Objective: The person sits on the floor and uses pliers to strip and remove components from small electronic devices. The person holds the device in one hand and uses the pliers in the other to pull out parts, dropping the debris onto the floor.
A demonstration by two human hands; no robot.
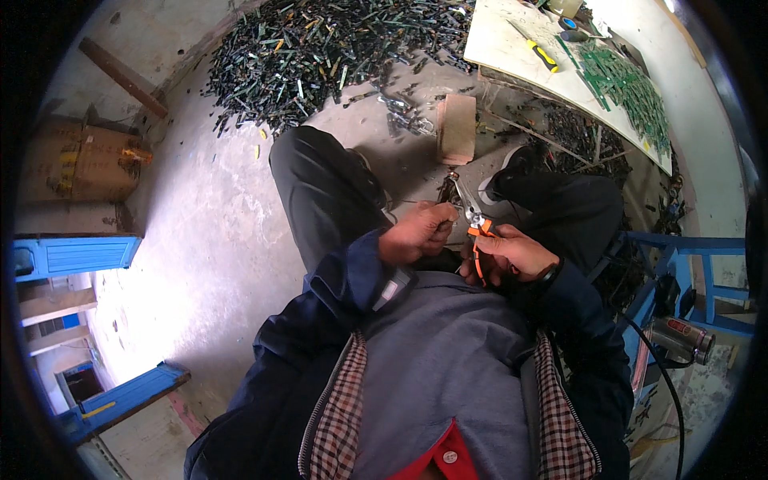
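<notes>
My right hand (520, 253) is wrapped round orange-handled pliers (475, 217), whose long metal jaws point away from me between my knees. My left hand (419, 232) is closed with the fingertips pinched, just left of the pliers and apart from them. Whatever it holds, if anything, is too small to make out. Below the jaws, a small dark heap of bits (450, 189) lies on the floor. Ahead of it stands a brown cardboard piece (456, 128).
A large pile of dark strips (320, 56) covers the floor ahead. At the right, a pale tabletop (500, 40) bears a yellow-handled screwdriver (544, 56) and green strips (628, 92). A blue chair frame (708, 272) and a metal flask (680, 340) are close on my right; a cardboard box (88, 164) stands left.
</notes>
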